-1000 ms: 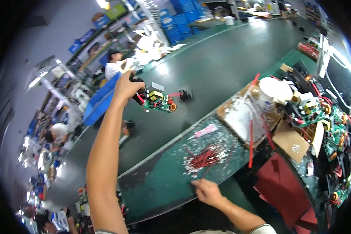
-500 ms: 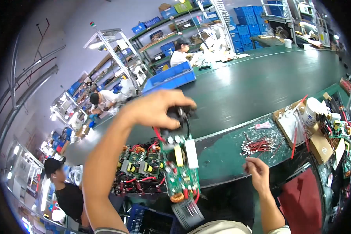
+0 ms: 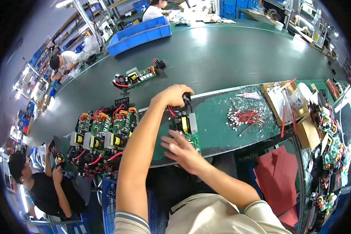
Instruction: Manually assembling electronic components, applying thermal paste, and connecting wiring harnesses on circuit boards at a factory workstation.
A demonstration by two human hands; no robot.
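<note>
A green circuit board [image 3: 192,141] with a yellow-wrapped transformer, a white-grey block and red and black wires is at the front edge of the green bench. My left hand [image 3: 173,96] reaches over it and is closed around the black part at its far end, which my fingers mostly hide. Over the board's near left side, my right hand [image 3: 184,153] is open with its fingers apart, covering part of it. I cannot tell whether that hand touches the board. To the right lies a pile of short red wires with white connectors [image 3: 245,117].
Several similar boards [image 3: 101,136] stand in a row left of my left forearm. Another board [image 3: 139,77] lies on the dark belt [image 3: 238,54], near a blue bin [image 3: 140,34]. A white tub [image 3: 300,96] and cartons are at right. A co-worker [image 3: 39,183] sits at left.
My left hand has lowered the hanging circuit board to the bench. My right hand has moved left from beside the wire pile to the board and opened. The view has tilted down.
</note>
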